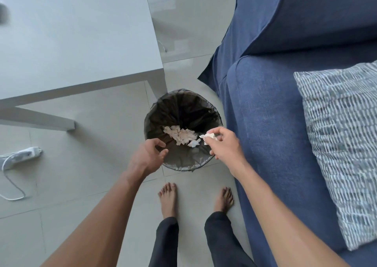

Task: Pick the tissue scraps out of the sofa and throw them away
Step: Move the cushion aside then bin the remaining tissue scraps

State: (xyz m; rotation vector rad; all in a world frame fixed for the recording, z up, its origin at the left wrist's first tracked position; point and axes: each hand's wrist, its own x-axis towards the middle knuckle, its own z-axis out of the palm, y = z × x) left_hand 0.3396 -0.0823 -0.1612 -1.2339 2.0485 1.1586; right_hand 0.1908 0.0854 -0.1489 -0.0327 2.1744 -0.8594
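The right hand pinches a white tissue scrap between its fingertips, held over the near right rim of the bin. The left hand hovers at the near left rim, fingers loosely curled and apart, holding nothing. More tissue scraps lie inside the bin (lined with a dark bag), which stands just beside the blue sofa and a white table.
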